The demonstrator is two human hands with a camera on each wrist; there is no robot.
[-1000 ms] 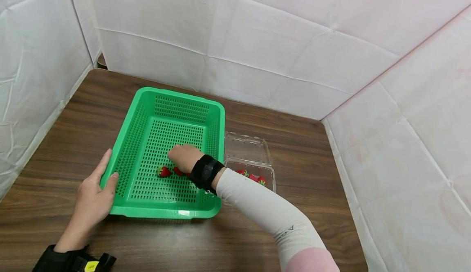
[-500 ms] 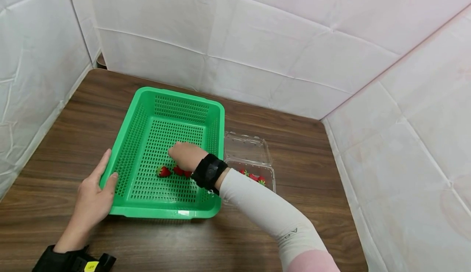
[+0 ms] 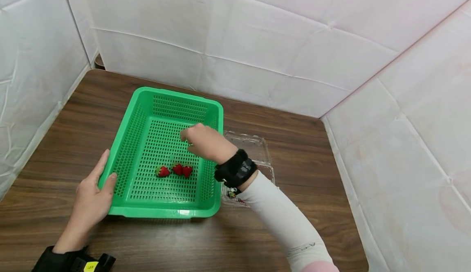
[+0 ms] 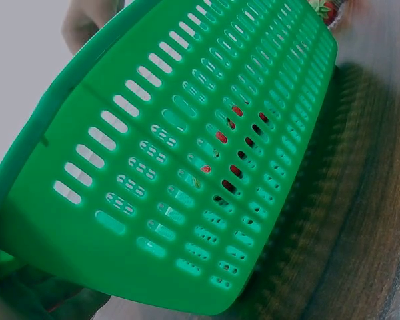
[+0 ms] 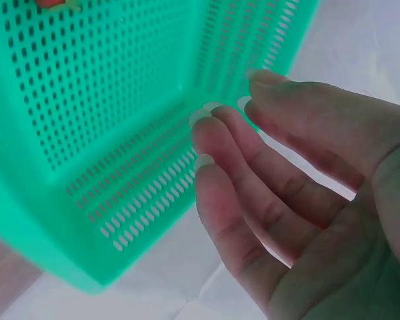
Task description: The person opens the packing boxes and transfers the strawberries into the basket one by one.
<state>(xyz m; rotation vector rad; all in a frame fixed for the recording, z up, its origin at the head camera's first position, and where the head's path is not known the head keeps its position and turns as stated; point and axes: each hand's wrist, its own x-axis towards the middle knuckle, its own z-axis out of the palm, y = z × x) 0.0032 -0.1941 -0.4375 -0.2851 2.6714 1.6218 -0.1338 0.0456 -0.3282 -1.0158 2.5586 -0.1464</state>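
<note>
1. Basket (image 3: pixel 158 213): on the table (image 3: pixel 158 247).
2. Strawberries (image 3: pixel 178 169): three, on the basket's floor.
3. Left hand (image 3: pixel 92 197): grips the basket's left rim.
4. Right hand (image 3: pixel 207 141): over the basket, fingers loosely bent, holding nothing.
5. Box (image 3: pixel 254 146): right of the basket.

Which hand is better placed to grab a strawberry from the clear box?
Probably the right hand: it is empty and nearer the clear box, while the left hand holds the green basket by its opposite side.

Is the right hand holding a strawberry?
No, the right wrist view shows the right hand loosely curved with nothing in its grasp, above the green basket.
</note>
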